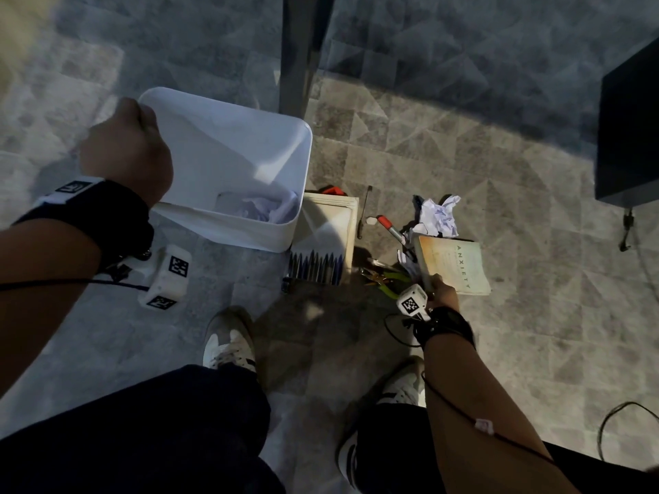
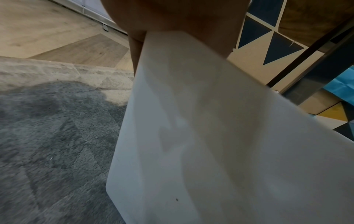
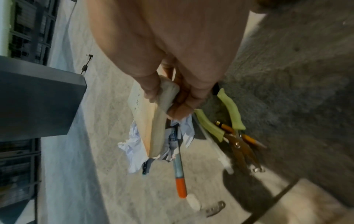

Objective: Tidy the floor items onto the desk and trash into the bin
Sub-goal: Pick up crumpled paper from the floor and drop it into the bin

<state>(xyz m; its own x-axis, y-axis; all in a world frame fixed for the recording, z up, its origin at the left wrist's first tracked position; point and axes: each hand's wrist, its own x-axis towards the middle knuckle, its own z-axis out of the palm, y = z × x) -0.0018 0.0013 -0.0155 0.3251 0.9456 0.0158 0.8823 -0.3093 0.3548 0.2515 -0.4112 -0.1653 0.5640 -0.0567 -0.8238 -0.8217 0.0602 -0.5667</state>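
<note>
My left hand (image 1: 133, 147) grips the rim of a white plastic bin (image 1: 235, 162), tilted above the grey rug, with crumpled paper (image 1: 264, 208) inside. The bin's outer wall (image 2: 210, 136) fills the left wrist view under my left hand (image 2: 182, 19). My right hand (image 1: 440, 288) pinches the near corner of a pale book (image 1: 454, 265) titled ANXIETY, lifting it off a heap of floor items. In the right wrist view my right hand's fingers (image 3: 180, 109) curl round the book (image 3: 153, 125), thumb on its cover. Crumpled white paper (image 1: 437, 215) lies just beyond the book.
Beside the bin lie a case of pens (image 1: 317, 269) and a white-framed board (image 1: 330, 222). Green-handled pliers (image 1: 390, 285), an orange-capped marker (image 1: 390, 226) and a thin dark tool (image 1: 364, 212) lie among the heap. A dark table leg (image 1: 303, 55) stands behind, a black box (image 1: 629, 130) at right.
</note>
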